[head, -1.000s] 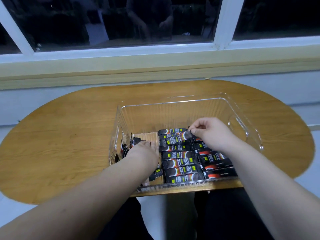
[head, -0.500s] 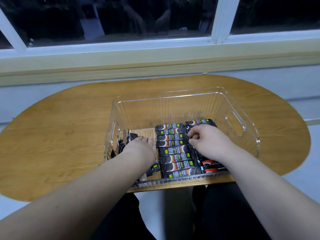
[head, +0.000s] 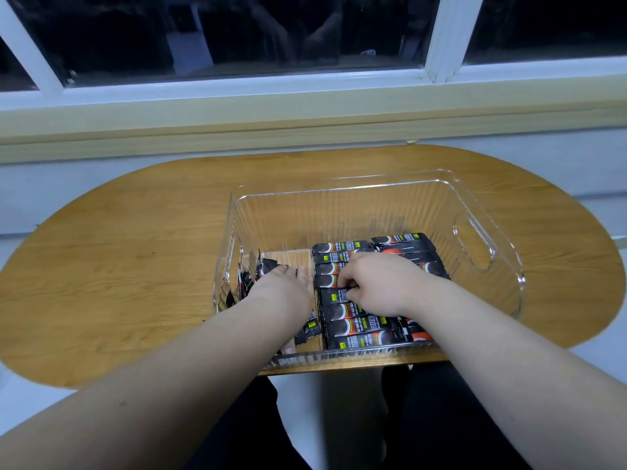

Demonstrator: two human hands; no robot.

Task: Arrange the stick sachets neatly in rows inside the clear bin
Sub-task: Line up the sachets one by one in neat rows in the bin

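Shifting nearer, our right hand [head: 380,283] pinches a middle-row sachet [head: 334,295]; our left hand [head: 283,288] stays flat on loose sachets [head: 270,266].

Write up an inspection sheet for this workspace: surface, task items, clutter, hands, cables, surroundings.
Surface: oval wooden table; the bin stands at its front edge.
Job's things: clear bin; stick sachets lie in two rows in its right part; loose sachets lie by its left wall.
Clutter: nothing seen.
Hands: left hand rests on the loose sachets, fingers mostly hidden; right hand pinches one sachet in the left row.
Cables: nothing seen.
Surroundings: window and sill behind the table; dark outside.
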